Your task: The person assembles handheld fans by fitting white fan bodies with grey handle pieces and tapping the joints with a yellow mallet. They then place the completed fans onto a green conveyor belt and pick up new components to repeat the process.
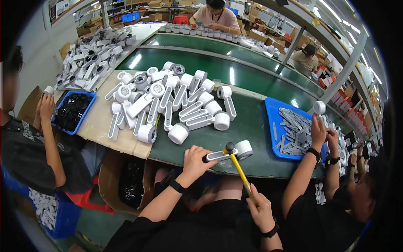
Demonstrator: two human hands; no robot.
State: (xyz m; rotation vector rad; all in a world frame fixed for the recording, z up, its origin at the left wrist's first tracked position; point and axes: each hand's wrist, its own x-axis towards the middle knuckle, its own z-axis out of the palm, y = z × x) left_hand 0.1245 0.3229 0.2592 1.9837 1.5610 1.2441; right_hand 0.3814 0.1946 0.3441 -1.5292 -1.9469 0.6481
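My left hand [195, 161] grips the handle end of a white handheld fan-like device [244, 149] at the front edge of the green worktop. Its round head lies to the right, and a grey strip runs along its handle. In my right hand [261, 211] is a hammer [241, 171] with a yellow handle and a small black head. The hammer's head is over the device's handle, close to the round head; whether they touch I cannot tell. Beyond my hands lies a pile of similar white devices [178, 132], several with grilles showing.
To the right, a blue tray [273, 148] holds many grey strips. A co-worker's hands [317, 133] raise another device beside it. At left, a blue bin [70, 130] holds black parts near another co-worker. A green conveyor [180, 63] crosses behind the pile. Under the worktop stands a cardboard box [110, 178].
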